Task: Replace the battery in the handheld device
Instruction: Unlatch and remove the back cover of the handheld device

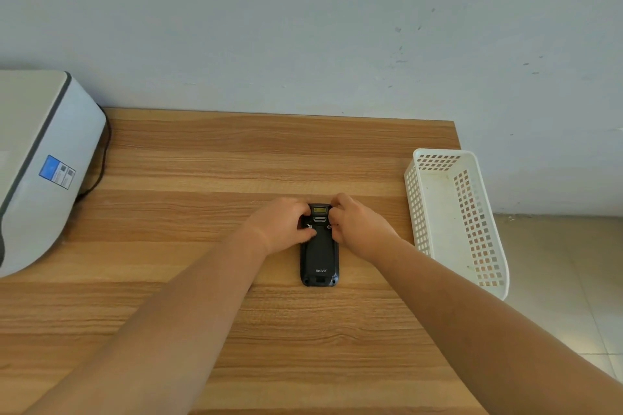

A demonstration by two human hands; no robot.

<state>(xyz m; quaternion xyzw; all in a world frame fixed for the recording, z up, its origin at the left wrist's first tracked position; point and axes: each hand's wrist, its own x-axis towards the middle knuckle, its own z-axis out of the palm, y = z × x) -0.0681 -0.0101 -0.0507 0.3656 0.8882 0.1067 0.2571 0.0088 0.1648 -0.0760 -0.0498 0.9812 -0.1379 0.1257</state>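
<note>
— Lying where?
— Flat on the brown wood-grain worktop [236, 158], back side up: a black rectangular handheld device [319, 256], roughly mid-worktop, toward the right, "urovo" lettering near its close end, a small yellowish window at its far end.
— And the hands?
— Both at the far end of the device. Left hand [283, 226] curled, fingers bent down onto the device's upper left corner, thumb resting on the back cover beside a small silver latch. Right hand [357, 229] curled likewise, fingertips pressed to the upper right corner by a 2nd latch. Neither lifting anything; both simply touching the casing. Back cover in place.
— Anything else around?
— White perforated plastic basket [438, 185] at the worktop's right edge, partly overhanging it, well apart from the device. Grey-white rounded machine [43, 158] with a blue label at far left, black cable [101, 165] trailing behind it. Pale wall beyond.
</note>
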